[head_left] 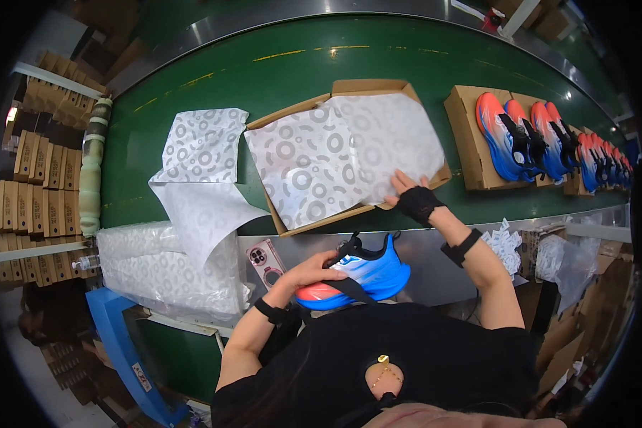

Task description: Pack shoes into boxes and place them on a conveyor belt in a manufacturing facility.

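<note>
My left hand [311, 271] grips a blue, white and orange sneaker [386, 269] by its toe end, close to my body at the near edge of the work surface. The sneaker has a black collar, and a black strap lies across its side. My right hand [415, 198], in a black fingerless wrap, rests with its fingers stretched out on patterned tissue paper [299, 160]. That paper is spread over an open cardboard shoebox [371, 86] and hides its inside. Beyond my right hand, several similar sneakers [503, 146] sit on more cardboard boxes [464, 146] in a row.
Loose tissue sheets [203, 146] lie left of the box on the green belt [278, 68]. A plastic-wrapped paper stack [167, 274] and a pink phone [264, 262] are nearer me. Stacked shoeboxes [32, 207] fill racks at far left; a blue frame [121, 342] stands below.
</note>
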`<state>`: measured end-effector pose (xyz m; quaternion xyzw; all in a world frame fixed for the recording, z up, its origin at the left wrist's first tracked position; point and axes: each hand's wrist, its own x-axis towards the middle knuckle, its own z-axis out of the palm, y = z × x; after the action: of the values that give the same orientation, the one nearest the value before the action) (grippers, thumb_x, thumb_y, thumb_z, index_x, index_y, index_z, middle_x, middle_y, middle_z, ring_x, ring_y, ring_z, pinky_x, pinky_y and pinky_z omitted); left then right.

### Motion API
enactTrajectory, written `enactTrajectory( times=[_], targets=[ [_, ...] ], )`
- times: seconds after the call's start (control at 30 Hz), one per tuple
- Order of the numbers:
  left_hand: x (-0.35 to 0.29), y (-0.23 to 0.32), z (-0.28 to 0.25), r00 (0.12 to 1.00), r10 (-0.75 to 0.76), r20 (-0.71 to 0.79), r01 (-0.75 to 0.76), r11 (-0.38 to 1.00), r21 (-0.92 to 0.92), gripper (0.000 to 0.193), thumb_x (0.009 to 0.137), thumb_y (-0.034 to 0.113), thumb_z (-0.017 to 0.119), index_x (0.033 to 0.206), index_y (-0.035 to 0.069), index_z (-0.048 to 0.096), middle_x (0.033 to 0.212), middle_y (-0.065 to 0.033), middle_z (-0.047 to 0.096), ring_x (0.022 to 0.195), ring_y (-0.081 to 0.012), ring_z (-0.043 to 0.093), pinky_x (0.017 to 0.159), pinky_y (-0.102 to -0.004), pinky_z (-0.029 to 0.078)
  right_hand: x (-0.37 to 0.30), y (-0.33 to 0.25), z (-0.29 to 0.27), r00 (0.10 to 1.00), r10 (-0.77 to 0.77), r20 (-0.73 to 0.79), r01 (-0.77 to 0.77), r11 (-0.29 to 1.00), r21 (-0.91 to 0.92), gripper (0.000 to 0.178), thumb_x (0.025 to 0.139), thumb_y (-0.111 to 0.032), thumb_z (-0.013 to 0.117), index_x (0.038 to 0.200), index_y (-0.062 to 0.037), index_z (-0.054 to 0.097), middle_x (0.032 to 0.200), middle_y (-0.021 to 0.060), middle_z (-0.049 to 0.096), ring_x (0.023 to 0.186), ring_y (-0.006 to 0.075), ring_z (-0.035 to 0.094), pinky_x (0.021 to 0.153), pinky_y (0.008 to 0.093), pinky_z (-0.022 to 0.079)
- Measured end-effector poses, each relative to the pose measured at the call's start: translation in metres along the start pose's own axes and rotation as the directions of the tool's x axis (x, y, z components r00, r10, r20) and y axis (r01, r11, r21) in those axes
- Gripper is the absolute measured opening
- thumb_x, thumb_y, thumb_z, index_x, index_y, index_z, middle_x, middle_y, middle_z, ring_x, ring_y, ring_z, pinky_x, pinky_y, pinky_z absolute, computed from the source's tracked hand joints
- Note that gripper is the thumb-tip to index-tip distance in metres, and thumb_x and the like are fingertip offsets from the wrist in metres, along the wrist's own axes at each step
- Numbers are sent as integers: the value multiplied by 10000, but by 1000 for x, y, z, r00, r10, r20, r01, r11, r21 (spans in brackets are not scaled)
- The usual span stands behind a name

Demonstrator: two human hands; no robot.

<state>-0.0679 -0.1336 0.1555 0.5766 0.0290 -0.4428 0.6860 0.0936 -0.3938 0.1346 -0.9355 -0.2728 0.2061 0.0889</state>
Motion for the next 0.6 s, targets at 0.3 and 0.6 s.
enactTrajectory(
  times=[0.3, 0.6],
  targets=[
    [10, -4, -4, 919, 163, -359, -350, 758, -551, 541, 686, 238, 584, 1152, 9, 433, 1026, -102, 538, 876, -186, 551, 794, -316, 458, -36, 29, -1, 945, 172, 280, -215, 968, 130, 478, 809, -459, 386, 1087, -96, 527, 1241, 108, 409, 1157, 225, 376, 911, 588, 164],
    [103, 59, -94, 770, 273, -576, -620, 531, -577, 529, 818, 395, 489, 1162, 4, 397, 1073, -139, 527, 967, -246, 534, 855, -382, 429, -87, -19, 14, 661, -242, -711, 440, 892, 106, 169, 664, -62, 611, 813, -22, 544, 899, 132, 547, 855, 309, 520, 735, 363, 436]
  ],
)
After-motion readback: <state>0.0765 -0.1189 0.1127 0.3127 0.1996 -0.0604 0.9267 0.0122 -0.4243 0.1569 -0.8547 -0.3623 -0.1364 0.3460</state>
